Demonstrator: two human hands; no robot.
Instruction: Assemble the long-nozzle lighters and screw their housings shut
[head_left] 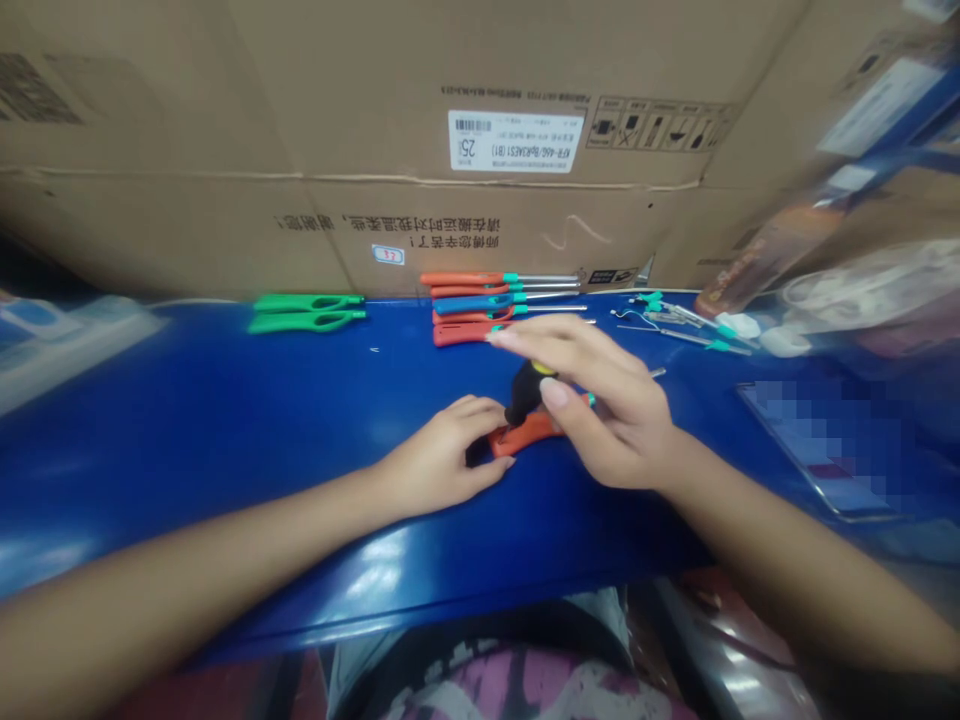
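Observation:
An orange long-nosed lighter lies on the blue table in front of me. My left hand pinches its rear end between thumb and fingers. My right hand is above the lighter, thumb and fingers around a short black screwdriver with a yellow end. The screwdriver stands tilted, its lower end at the lighter's body near my left fingertips; the tip itself is hidden. Behind my right hand lies a row of several orange, red and blue lighters with metal nozzles pointing right.
Two green lighter handles lie at the back left. Metal nozzle parts with teal pieces are scattered at the back right, before a clear plastic bag. A phone lies right. A cardboard wall closes the back of the table.

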